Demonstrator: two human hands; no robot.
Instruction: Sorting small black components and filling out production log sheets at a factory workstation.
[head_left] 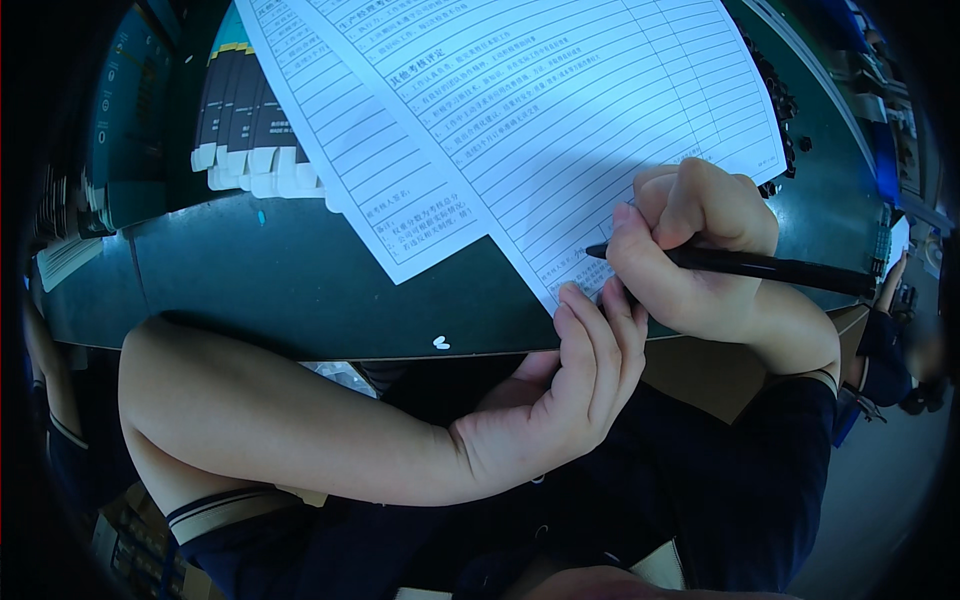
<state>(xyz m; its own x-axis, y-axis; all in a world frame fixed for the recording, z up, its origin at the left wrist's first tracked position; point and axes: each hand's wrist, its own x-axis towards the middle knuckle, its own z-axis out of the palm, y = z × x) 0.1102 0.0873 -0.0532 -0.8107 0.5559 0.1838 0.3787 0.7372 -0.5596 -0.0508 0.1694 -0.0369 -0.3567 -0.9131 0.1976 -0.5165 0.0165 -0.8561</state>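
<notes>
My right hand (700,240) is closed around a black pen (760,265), whose tip points left and meets the lower part of a printed, ruled sheet of paper (560,130). Beside it, my left hand (585,370) lies with its fingers stretched over the sheet's bottom corner at the table edge, the thumb apart from them. A small dark patch shows by its fingertips; I cannot tell what it is. Partly under the first sheet, a second printed sheet (400,240) extends to the left.
On the dark green table (300,290), several dark-and-white boxes (250,120) stand at the back left, with teal boxes (125,120) farther left. Small black parts (783,110) lie past the sheet's right edge. Tiny white pieces (441,343) sit near the front edge. Other people's arms (892,283) show at both sides.
</notes>
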